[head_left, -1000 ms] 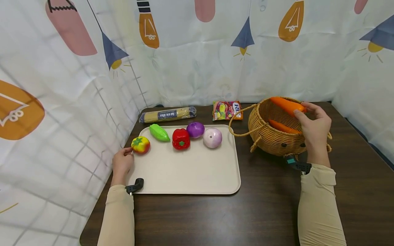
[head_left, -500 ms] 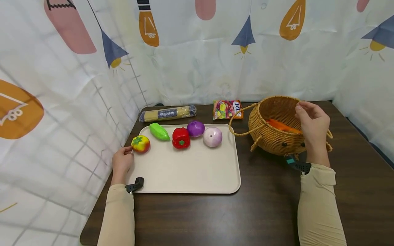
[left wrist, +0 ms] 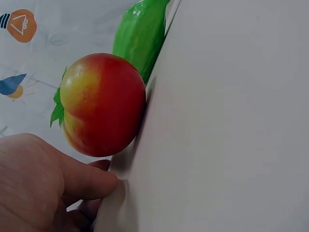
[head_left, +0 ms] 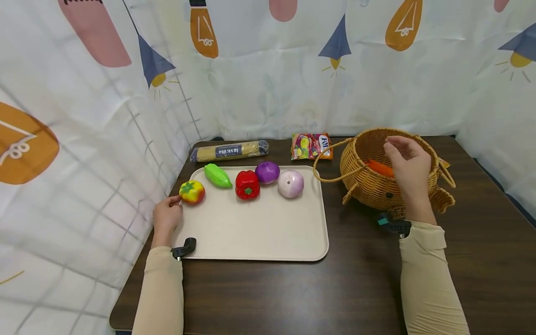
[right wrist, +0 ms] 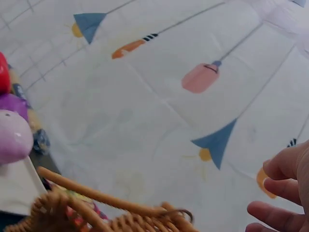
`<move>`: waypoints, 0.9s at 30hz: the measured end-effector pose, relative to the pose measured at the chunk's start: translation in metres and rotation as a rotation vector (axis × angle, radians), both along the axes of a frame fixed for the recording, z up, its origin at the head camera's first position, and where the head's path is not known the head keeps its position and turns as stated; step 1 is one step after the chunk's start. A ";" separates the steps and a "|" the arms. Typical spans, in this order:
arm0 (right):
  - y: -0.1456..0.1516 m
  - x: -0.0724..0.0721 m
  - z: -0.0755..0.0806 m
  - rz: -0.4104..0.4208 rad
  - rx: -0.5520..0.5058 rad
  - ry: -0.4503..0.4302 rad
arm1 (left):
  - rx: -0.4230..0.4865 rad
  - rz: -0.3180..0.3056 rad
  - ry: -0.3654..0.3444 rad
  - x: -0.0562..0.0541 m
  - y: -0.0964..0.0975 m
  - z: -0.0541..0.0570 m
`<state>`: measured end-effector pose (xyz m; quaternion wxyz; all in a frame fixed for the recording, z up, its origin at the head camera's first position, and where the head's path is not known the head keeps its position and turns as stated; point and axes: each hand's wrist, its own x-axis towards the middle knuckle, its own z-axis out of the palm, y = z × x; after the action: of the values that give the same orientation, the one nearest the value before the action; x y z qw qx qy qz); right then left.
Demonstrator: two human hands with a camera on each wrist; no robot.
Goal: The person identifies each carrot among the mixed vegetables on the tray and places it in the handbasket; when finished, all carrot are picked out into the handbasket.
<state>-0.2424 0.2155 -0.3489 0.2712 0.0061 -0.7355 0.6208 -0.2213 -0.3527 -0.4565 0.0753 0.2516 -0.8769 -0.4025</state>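
At the tray's left edge, my left hand (head_left: 167,217) pinches the rim of the cream tray (head_left: 259,237). The left wrist view has the thumb on top and other fingers below the edge. Just beyond sits a red-yellow toy tomato (left wrist: 106,104) with green leaves. My right hand (head_left: 412,174) hovers over the wicker basket (head_left: 366,195), fingers loosely bent, holding nothing. Inside the basket lie orange carrots (head_left: 380,168), partly hidden by the wall and the hand. Along the tray's back are a green ridged toy vegetable (head_left: 218,176), red bell pepper (head_left: 247,185), purple onion (head_left: 267,172) and pale onion (head_left: 291,184).
Behind the tray lie a pack of spaghetti (head_left: 229,150) and a colourful candy bag (head_left: 310,146). The basket's handle (head_left: 331,179) leans left over the tray's right edge. A printed curtain (head_left: 268,88) hangs behind and left of the dark table (head_left: 293,298).
My right hand has released the carrot into the basket, then shifted left above it. The basket has turned slightly. My left hand stays on the tray rim.
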 end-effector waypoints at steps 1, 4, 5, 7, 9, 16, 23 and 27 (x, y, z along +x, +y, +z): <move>-0.004 0.000 0.000 0.012 0.020 0.001 | -0.002 0.000 0.000 0.000 0.000 0.000; -0.015 0.000 -0.002 0.042 0.077 -0.002 | 0.000 -0.002 -0.003 0.001 0.002 -0.001; -0.019 0.000 -0.003 0.048 0.091 -0.001 | -0.002 -0.005 -0.006 0.001 0.002 -0.001; -0.026 0.001 -0.005 0.062 0.113 -0.009 | -0.003 -0.010 -0.016 0.001 0.004 0.000; -0.032 0.002 -0.006 0.074 0.144 -0.016 | -0.009 -0.016 -0.018 0.002 0.006 0.003; -0.053 0.004 -0.003 0.101 0.218 0.026 | -0.093 0.050 0.152 0.008 0.020 0.025; -0.064 0.011 0.000 0.166 0.258 -0.001 | -0.173 -0.109 0.243 0.012 0.060 0.061; -0.068 0.012 -0.002 0.241 0.408 -0.009 | -0.333 -0.262 0.290 0.004 0.086 0.071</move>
<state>-0.2302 0.1478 -0.3505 0.1850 0.1456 -0.8409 0.4873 -0.2170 -0.2668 -0.3851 0.1879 0.0595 -0.9362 -0.2910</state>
